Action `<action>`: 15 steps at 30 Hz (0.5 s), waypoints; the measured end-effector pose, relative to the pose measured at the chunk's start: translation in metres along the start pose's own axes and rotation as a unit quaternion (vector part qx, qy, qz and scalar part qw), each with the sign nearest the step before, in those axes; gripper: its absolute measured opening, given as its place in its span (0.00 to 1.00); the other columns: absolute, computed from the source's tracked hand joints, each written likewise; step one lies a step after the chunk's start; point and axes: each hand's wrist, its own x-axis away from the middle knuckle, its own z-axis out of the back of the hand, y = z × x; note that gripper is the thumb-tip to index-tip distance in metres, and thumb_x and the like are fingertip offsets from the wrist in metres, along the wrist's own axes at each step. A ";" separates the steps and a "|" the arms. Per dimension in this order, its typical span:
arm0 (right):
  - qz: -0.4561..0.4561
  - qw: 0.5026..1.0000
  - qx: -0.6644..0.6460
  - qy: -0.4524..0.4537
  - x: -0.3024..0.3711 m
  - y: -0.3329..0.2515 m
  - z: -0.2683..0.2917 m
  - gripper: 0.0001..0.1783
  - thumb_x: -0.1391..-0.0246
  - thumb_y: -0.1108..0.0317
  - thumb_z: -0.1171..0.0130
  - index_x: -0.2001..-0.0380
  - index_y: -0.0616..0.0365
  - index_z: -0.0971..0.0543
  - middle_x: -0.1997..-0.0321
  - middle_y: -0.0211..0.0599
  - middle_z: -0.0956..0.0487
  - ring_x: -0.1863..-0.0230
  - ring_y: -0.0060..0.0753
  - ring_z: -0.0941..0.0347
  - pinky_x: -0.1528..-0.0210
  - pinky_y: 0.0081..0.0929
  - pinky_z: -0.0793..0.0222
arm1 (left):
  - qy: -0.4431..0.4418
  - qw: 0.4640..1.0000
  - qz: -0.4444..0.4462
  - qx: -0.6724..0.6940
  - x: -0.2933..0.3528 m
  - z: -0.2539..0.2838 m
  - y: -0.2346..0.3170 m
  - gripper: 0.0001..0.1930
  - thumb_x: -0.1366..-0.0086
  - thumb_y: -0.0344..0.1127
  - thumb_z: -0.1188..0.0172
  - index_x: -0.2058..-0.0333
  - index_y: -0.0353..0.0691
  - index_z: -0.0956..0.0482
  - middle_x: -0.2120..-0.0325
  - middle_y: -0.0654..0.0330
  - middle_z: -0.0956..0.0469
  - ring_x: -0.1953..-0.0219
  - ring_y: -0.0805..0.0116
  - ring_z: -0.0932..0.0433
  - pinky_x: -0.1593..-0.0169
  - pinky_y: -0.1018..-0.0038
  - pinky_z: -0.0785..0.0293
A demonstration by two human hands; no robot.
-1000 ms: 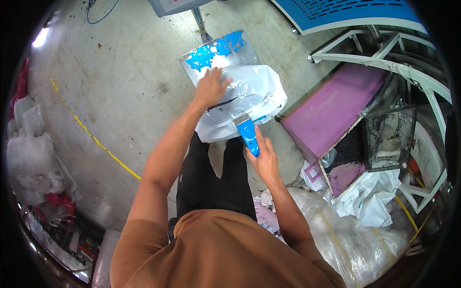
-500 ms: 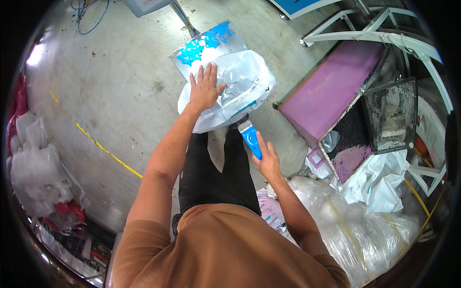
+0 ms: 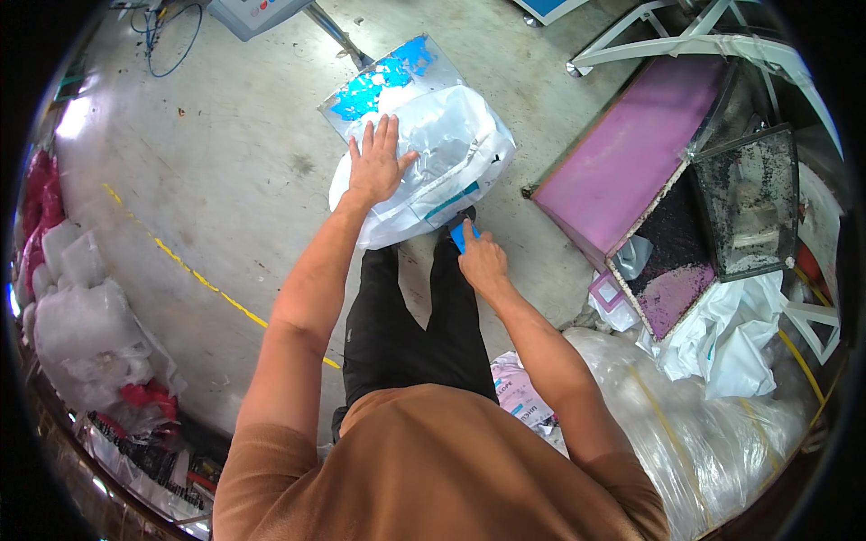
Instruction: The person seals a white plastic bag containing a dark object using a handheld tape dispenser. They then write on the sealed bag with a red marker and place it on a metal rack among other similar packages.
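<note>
A full white plastic bag [image 3: 442,149] lies on the metal plate [image 3: 437,68] of a floor scale, covering its near part. My left hand [image 3: 377,162] rests flat on the left of the bag, fingers spread. By the bag's near right edge, my right hand [image 3: 484,263] is closed round a blue handheld tool [image 3: 464,236]. The hand hides most of the tool, and its far end cannot be made out beside my dark shoe. Flaking blue film covers part of the plate.
The scale's grey display [image 3: 257,16] stands on a post behind the plate. To the right lie a purple box-shaped cabinet [image 3: 627,158], a white metal frame [image 3: 695,50] and clear-wrapped bundles [image 3: 677,424]. Plastic-wrapped goods [image 3: 86,329] are piled at left, past a yellow floor line [image 3: 212,287].
My right hand has moved up and left toward the bag with the blue tool, whose pale ridged head no longer shows. The left hand stays on the bag. The view has shifted slightly.
</note>
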 end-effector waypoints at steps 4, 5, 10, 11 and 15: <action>0.010 1.000 0.001 -0.007 -0.030 -0.005 0.000 0.30 0.39 0.69 0.50 0.33 0.57 0.31 0.55 0.62 0.21 0.58 0.61 0.18 0.55 0.49 0.20 | 0.001 1.000 -0.001 0.004 0.007 -0.002 0.006 0.44 0.27 0.63 0.52 0.25 0.41 0.54 0.24 0.51 0.52 0.23 0.43 0.55 0.27 0.35 0.60; 0.010 1.000 0.005 -0.013 -0.031 -0.006 0.000 0.28 0.40 0.69 0.49 0.36 0.59 0.29 0.55 0.62 0.20 0.57 0.61 0.18 0.54 0.50 0.20 | 0.000 1.000 0.002 0.009 0.011 -0.004 0.007 0.44 0.27 0.62 0.51 0.25 0.42 0.54 0.24 0.51 0.52 0.23 0.43 0.55 0.27 0.35 0.61; -0.032 0.977 0.109 -0.180 -0.035 0.036 -0.031 0.16 0.40 0.66 0.49 0.61 0.58 0.13 0.52 0.48 0.15 0.50 0.53 0.18 0.48 0.49 0.22 | 0.006 1.000 0.001 0.026 0.010 -0.005 0.014 0.44 0.27 0.61 0.51 0.24 0.43 0.55 0.24 0.51 0.52 0.23 0.42 0.56 0.27 0.34 0.61; -0.014 0.992 0.062 -0.105 -0.005 0.058 -0.038 0.16 0.39 0.65 0.48 0.60 0.57 0.13 0.52 0.50 0.15 0.47 0.52 0.19 0.45 0.48 0.23 | -0.001 1.000 0.009 0.019 0.006 -0.003 0.011 0.44 0.27 0.61 0.51 0.24 0.43 0.55 0.24 0.51 0.52 0.23 0.42 0.56 0.27 0.34 0.61; -0.196 0.973 -0.011 -0.122 0.072 0.142 -0.090 0.19 0.46 0.63 0.40 0.53 0.61 0.19 0.47 0.52 0.18 0.42 0.53 0.23 0.42 0.46 0.26 | 0.032 0.999 0.026 0.024 0.001 0.002 0.009 0.43 0.28 0.57 0.48 0.25 0.40 0.53 0.24 0.49 0.52 0.23 0.42 0.56 0.27 0.34 0.60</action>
